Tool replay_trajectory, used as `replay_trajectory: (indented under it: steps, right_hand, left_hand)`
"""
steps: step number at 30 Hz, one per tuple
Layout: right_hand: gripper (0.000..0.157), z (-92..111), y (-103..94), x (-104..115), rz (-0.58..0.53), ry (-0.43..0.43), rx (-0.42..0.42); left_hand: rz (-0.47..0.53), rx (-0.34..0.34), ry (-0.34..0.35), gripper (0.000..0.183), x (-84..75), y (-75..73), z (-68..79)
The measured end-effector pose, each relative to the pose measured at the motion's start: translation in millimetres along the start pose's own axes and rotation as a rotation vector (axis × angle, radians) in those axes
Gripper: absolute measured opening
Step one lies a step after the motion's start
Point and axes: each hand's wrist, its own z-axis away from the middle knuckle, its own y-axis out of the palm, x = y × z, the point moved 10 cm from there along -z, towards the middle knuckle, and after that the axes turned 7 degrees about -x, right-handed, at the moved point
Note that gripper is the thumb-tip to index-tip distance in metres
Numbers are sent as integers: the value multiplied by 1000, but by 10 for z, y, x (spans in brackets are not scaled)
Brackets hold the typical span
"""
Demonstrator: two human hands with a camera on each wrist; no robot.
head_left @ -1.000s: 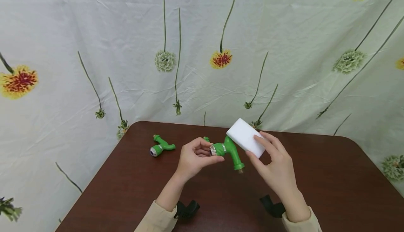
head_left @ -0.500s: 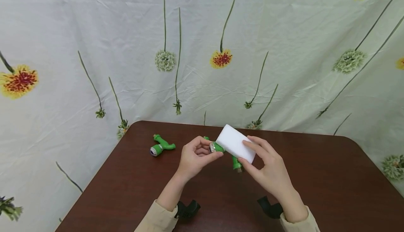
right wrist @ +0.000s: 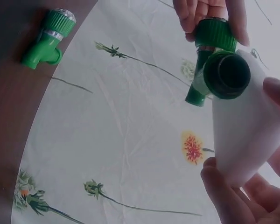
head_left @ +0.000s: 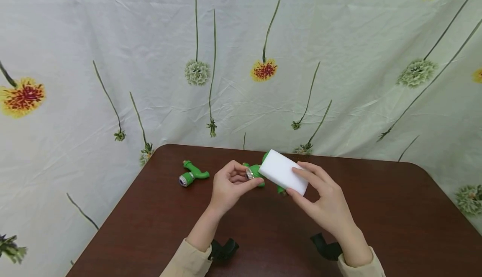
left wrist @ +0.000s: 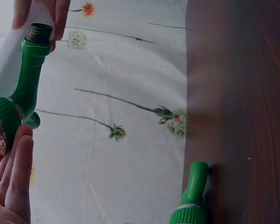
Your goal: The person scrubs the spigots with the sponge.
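Note:
My left hand pinches a green tap by its ribbed knob, holding it above the table. The tap's threaded end points up in the left wrist view. My right hand grips a white sponge block between thumb and fingers. In the head view the sponge lies across the tap's body and hides most of it. The right wrist view has the sponge right beside the tap's round opening, seemingly touching it.
A second green tap lies on the dark brown table to the left. Behind my left hand, another green piece shows, mostly hidden. Black curved wrist mounts sit beside both sleeves. A flower-print cloth hangs behind the table.
The sponge has moved left and down from the tap's upper edge to across its body, then slightly back right. The held tap has shifted a little left and up and turned slightly.

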Motion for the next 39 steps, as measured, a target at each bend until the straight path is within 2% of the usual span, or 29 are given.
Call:
replay_trajectory:
  steps: [3, 7, 10, 12, 16, 19, 21, 24, 27, 29, 34, 36, 39]
  right_hand:
    - [44, 0, -11, -23, 51, -9, -11]
    - [42, -15, -122, -104, 178, 12, -108]
    - [42, -21, -188, -136, 183, 40, -152]
    - [43, -23, -185, -124, 129, 43, -138]
    - [44, -15, -89, -47, 8, 11, -28]
    - [43, -8, -42, -22, -9, -6, 16]
    - [43, -16, -63, -29, 36, -17, -12]
    - [42, -31, -142, -73, 129, -8, -101]
    - [41, -35, -192, -109, 137, 24, -146]
    - [43, -32, -173, -106, 79, 35, -121]
    - [45, -11, -47, -47, -64, 25, 23]
    - [46, -8, -33, -38, -65, 16, 43]
    - [46, -27, -85, -51, 11, 4, -8]
  left_hand:
    - [-5, -18, 2, 27, -12, -22, -4]
    - [-8, -39, 5, 27, -18, -48, -12]
    - [-2, -50, 24, 27, -35, -64, -14]
    - [3, -59, 27, 27, 21, -79, -27]
    - [11, -80, 44, 28, 154, -112, -58]
    - [19, -97, 65, 29, 199, -140, -68]
    - [26, -102, 81, 29, 194, -151, -65]
    - [42, -102, 91, 29, 191, -160, -60]
    - [52, -103, 94, 29, 193, -165, -60]
    - [47, -112, 94, 28, 197, -176, -66]
    - [38, -143, 95, 28, 192, -210, -81]
    - [42, -152, 93, 29, 187, -223, -85]
    - [50, -160, 87, 29, 191, -243, -93]
